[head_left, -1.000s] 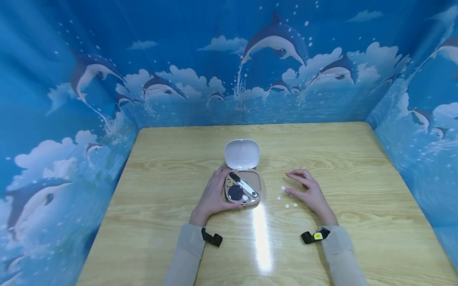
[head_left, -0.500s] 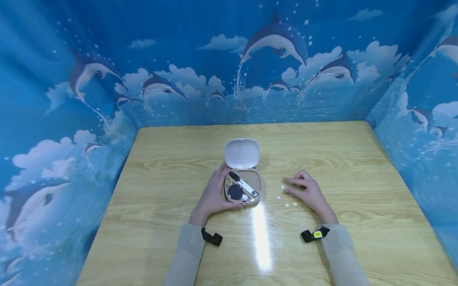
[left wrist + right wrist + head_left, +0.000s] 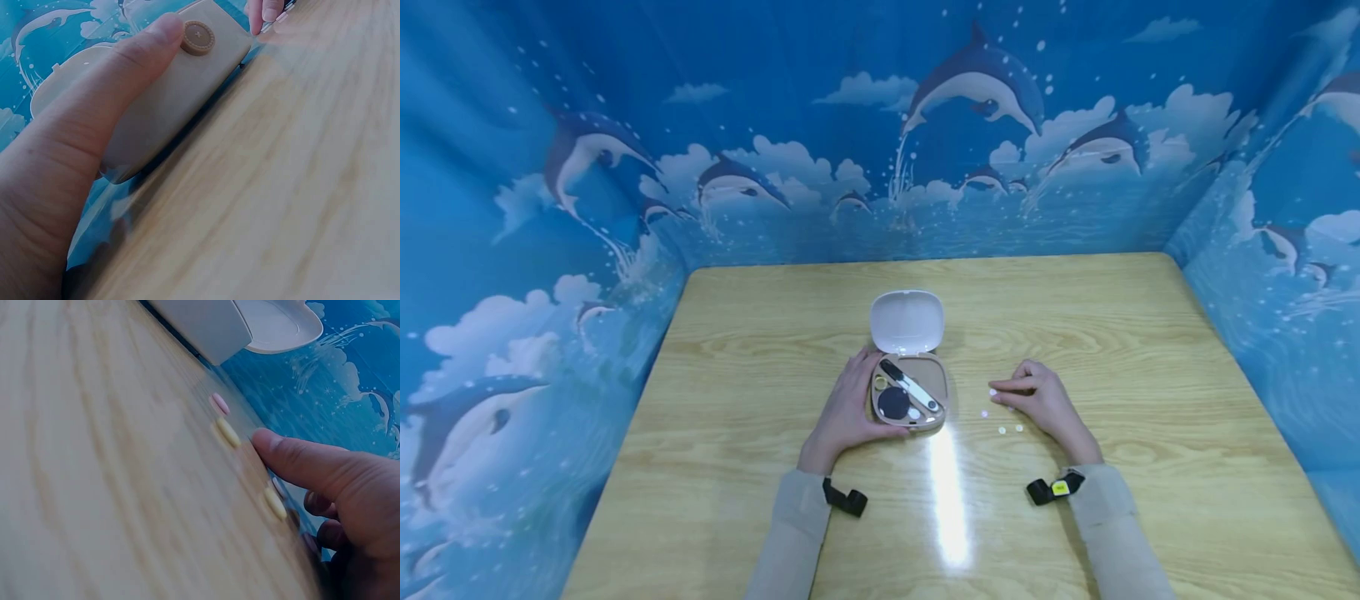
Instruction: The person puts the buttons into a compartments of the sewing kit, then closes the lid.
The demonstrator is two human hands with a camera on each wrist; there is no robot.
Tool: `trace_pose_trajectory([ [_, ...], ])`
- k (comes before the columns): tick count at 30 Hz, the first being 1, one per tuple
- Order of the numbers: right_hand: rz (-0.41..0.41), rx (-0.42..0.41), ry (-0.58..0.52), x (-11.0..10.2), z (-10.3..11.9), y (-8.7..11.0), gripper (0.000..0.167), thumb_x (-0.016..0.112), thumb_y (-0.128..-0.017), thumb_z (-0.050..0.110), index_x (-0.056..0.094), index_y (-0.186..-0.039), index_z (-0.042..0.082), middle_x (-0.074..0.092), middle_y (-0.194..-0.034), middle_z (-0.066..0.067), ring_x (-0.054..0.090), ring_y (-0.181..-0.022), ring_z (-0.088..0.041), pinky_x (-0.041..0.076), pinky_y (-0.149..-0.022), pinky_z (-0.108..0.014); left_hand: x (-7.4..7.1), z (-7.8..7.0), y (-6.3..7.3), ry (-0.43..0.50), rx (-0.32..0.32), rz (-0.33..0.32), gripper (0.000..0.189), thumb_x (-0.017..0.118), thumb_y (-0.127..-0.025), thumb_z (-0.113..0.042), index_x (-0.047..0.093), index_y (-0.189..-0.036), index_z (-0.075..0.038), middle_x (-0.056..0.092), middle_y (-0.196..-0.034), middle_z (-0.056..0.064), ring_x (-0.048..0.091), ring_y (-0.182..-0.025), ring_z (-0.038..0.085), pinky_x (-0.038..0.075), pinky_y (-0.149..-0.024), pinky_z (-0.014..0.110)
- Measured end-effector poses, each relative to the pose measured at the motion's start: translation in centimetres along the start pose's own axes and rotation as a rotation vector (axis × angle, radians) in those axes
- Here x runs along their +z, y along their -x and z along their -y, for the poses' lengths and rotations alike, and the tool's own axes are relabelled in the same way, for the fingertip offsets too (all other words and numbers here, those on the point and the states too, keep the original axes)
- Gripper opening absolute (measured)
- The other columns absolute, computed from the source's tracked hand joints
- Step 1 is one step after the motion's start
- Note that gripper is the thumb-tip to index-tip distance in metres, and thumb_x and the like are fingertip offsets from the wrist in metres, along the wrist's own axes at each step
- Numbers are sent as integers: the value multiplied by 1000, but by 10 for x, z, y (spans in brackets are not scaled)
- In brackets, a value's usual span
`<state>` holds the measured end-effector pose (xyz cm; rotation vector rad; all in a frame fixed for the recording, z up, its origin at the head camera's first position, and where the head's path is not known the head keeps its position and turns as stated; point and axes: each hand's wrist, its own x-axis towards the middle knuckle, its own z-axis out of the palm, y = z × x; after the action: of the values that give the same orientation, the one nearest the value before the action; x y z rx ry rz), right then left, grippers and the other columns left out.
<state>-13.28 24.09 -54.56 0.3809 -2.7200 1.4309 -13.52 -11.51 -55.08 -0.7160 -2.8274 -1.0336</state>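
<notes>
My left hand [image 3: 844, 410] grips an open beige case [image 3: 937, 372] by its left side. In the left wrist view its thumb lies along the case's front, beside a round ribbed button [image 3: 199, 37]. Inside the case are a black-and-white slim tool [image 3: 912, 386], a black disc [image 3: 893, 403] and a small yellow ring [image 3: 881, 382]. My right hand [image 3: 1043, 402] pinches a small white tablet [image 3: 992, 392] between thumb and index fingertips, low over the table; the thumb hides that tablet in the right wrist view. Nearby lie a pink tablet [image 3: 220, 404] and a yellow tablet [image 3: 228, 432].
The raised white lid [image 3: 907, 322] stands behind the case. More tablets [image 3: 1018, 428] lie on the wood-grain table [image 3: 760, 333] beside my right hand. A blue dolphin-print curtain [image 3: 820, 167] borders the table's back and sides.
My right hand has shifted slightly left, and its thumb and index finger have come together at the nearest tablet. The left hand and the case stay where they were.
</notes>
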Motion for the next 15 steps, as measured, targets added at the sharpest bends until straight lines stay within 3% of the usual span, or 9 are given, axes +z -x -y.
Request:
trace_pose_trajectory([
  [7, -28, -19, 15, 2, 0, -1, 14, 86, -77, 14, 82, -90, 13, 56, -79, 2, 48, -76, -13, 41, -65, -23, 1, 1, -1, 12, 4, -5, 131, 81, -53, -78, 21, -158, -27, 20, -164, -1, 12, -151, 21, 8, -124, 42],
  [15, -20, 40, 22, 2, 1, -2, 12, 86, -76, 16, 81, -87, 15, 57, -79, 2, 49, -77, -15, 41, -67, -25, 1, 1, 0, 12, 0, -6, 132, 80, -53, -79, 20, -158, -26, 18, -164, -2, 11, -151, 21, 8, -124, 43],
])
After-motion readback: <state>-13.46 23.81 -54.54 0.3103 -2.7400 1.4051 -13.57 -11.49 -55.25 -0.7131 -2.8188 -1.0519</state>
